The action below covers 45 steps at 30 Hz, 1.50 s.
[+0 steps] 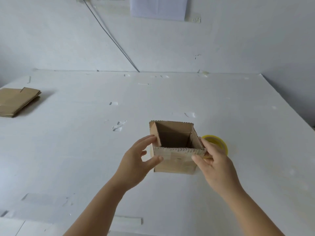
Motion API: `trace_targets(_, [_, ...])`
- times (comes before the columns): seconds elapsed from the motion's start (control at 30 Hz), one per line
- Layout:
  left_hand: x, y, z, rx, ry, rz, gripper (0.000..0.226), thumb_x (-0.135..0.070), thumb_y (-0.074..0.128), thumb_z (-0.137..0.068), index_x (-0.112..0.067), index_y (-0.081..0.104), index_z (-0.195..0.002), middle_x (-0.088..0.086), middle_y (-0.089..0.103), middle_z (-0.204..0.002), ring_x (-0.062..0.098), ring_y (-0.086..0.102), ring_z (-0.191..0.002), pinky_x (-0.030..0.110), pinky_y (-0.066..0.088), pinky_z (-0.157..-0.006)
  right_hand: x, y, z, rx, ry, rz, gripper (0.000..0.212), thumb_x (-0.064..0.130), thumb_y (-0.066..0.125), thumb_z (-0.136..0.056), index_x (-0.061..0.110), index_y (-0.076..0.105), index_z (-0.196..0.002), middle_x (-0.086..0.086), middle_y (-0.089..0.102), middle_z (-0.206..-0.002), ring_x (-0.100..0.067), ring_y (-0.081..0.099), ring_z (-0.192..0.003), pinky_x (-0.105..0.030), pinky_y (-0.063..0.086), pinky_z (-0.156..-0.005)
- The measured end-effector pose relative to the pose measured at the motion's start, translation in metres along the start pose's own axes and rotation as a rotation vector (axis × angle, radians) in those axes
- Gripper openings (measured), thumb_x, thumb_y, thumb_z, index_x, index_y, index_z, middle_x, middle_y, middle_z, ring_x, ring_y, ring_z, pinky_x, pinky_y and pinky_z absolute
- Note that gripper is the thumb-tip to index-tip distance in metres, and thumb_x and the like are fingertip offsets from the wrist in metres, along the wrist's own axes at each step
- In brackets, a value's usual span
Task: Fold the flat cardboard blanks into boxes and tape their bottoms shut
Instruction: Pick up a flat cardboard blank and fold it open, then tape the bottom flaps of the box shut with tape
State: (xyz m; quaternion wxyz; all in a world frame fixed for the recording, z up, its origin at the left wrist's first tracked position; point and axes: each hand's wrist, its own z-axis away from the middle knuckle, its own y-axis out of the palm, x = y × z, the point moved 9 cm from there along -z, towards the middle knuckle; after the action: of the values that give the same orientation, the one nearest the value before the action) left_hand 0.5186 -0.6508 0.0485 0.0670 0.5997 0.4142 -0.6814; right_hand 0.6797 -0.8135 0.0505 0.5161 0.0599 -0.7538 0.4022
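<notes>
At centre frame, slightly right, an erected cardboard box (177, 150) stands upright on the white table (85, 150), open mouth upward, four walls squared. Pale strips across its near wall look like tape, though their extent is unclear. The bottom is not visible from this angle, so its closure cannot be confirmed.

Left hand (138, 160): fingers curved loosely, thumb tip against the near wall and fingertips touching the left top edge. It steadies the box and does not clamp it. Right hand (213, 160): thumb on the near wall by the right corner, fingers wrapped behind that corner, a light pinch on the cardboard.

Just behind the right hand, touching or nearly touching the box's right side (which one cannot be told), lies a yellow tape roll (219, 143). At the left edge of the frame, well apart from the work, sits a stack of flat blanks (17, 101). A dark cable (110, 36) runs down the wall at upper centre, and a sheet of paper (157, 7) hangs at the top.

Assessment: the step appears to be squaring and checking this box. To do it well, keep pressure even on opposite corners so the walls stay at right angles. Avoid crushing the corrugated rim. Before setting the box aside, tip it over to verify that the bottom seam is fully covered. The roll is close to hand should a further strip be needed.
</notes>
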Motion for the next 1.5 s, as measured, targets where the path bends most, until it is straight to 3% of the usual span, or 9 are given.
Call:
trace_targets(0.1, [0.001, -0.003, 0.000, -0.071, 0.053, -0.094, 0.049, -0.024, 0.070, -0.084, -0.037, 0.055, -0.129, -0.036, 0.045, -0.130, -0.016, 0.048, -0.113, 0.006, 0.040, -0.093, 0.006, 0.004, 0.002, -0.029, -0.081, 0.023, 0.044, 0.016, 0.066, -0.088, 0.021, 0.056, -0.131, 0.027, 0.051, -0.113, -0.010, 0.060, -0.100, 0.001, 0.040, -0.077])
trace_targets(0.23, [0.000, -0.002, 0.001, -0.112, 0.121, -0.145, 0.031, -0.021, 0.068, -0.087, -0.030, 0.067, -0.116, -0.031, 0.054, -0.124, -0.017, 0.049, -0.112, 0.000, 0.036, -0.090, 0.004, 0.014, -0.001, 0.032, -0.152, 0.133, 0.044, 0.034, 0.057, -0.089, 0.026, 0.055, -0.132, 0.009, 0.047, -0.114, -0.008, 0.051, -0.106, -0.024, 0.048, -0.089])
trace_targets(0.37, [0.001, -0.002, 0.002, -0.161, 0.108, -0.075, 0.017, -0.020, 0.065, -0.089, -0.029, 0.074, -0.100, -0.030, 0.060, -0.112, -0.017, 0.053, -0.106, 0.001, 0.038, -0.085, -0.001, 0.018, -0.005, 0.105, -0.116, 0.149, 0.040, 0.040, 0.052, -0.091, 0.025, 0.058, -0.128, 0.005, 0.042, -0.112, 0.000, 0.040, -0.104, 0.002, 0.027, -0.088])
trace_targets(0.53, [0.003, -0.004, 0.000, -0.295, 0.011, 0.035, 0.022, -0.014, 0.067, -0.087, -0.034, 0.063, -0.080, -0.017, 0.065, -0.094, 0.001, 0.062, -0.089, 0.006, 0.044, -0.074, -0.004, 0.011, -0.009, -0.045, -0.037, 0.043, 0.012, 0.024, 0.064, -0.088, 0.025, 0.065, -0.100, 0.006, 0.053, -0.104, -0.013, 0.054, -0.090, -0.011, 0.039, -0.076])
trace_targets(0.7, [0.005, -0.003, -0.011, -0.258, -0.016, 0.100, 0.051, -0.009, 0.068, -0.085, -0.037, 0.046, -0.122, -0.019, 0.047, -0.125, -0.007, 0.058, -0.097, 0.016, 0.051, -0.080, -0.012, 0.010, -0.015, -0.119, 0.074, -0.074, 0.055, 0.022, 0.071, -0.082, 0.026, 0.047, -0.131, 0.010, 0.051, -0.103, -0.012, 0.056, -0.082, -0.024, 0.046, -0.075])
trace_targets(0.87, [0.006, 0.005, -0.027, -0.038, 0.015, -0.024, 0.083, -0.010, 0.064, -0.087, -0.038, 0.016, -0.149, -0.027, 0.027, -0.141, -0.005, 0.055, -0.100, 0.011, 0.046, -0.079, -0.001, 0.020, -0.029, 0.084, -0.010, 0.071, 0.084, 0.020, 0.065, -0.086, 0.037, 0.013, -0.149, 0.023, 0.030, -0.136, -0.010, 0.043, -0.082, -0.012, 0.036, -0.075])
trace_targets(1.13, [-0.015, 0.008, -0.029, 0.024, 0.199, -0.490, 0.037, -0.022, 0.052, -0.095, -0.032, 0.057, -0.130, -0.016, 0.044, -0.125, 0.016, 0.032, -0.120, 0.027, 0.028, -0.104, 0.017, 0.021, -0.032, 0.002, -0.260, 0.448, 0.026, 0.025, 0.062, -0.087, 0.019, 0.070, -0.111, 0.005, 0.062, -0.114, -0.022, 0.054, -0.104, -0.024, 0.034, -0.088])
trace_targets(1.27, [-0.027, 0.032, -0.027, 0.150, 0.287, -0.752, 0.046, -0.023, 0.034, -0.102, -0.018, 0.033, -0.148, -0.006, 0.023, -0.157, 0.014, 0.009, -0.147, 0.028, 0.007, -0.118, 0.030, 0.024, -0.024, -0.009, -0.415, 0.552, 0.036, 0.031, 0.045, -0.088, 0.015, 0.073, -0.105, 0.004, 0.068, -0.112, -0.025, 0.061, -0.104, -0.036, 0.048, -0.090])
trace_targets(1.5, [-0.030, 0.076, -0.027, 0.246, 0.358, -0.877, 0.053, -0.035, 0.023, -0.104, -0.021, 0.009, -0.153, -0.003, 0.003, -0.162, 0.011, -0.005, -0.148, 0.028, 0.000, -0.119, 0.018, 0.031, -0.024, 0.058, -0.350, 0.497, 0.036, 0.022, 0.048, -0.089, 0.014, 0.067, -0.118, 0.002, 0.063, -0.126, -0.025, 0.052, -0.124, -0.033, 0.039, -0.102])
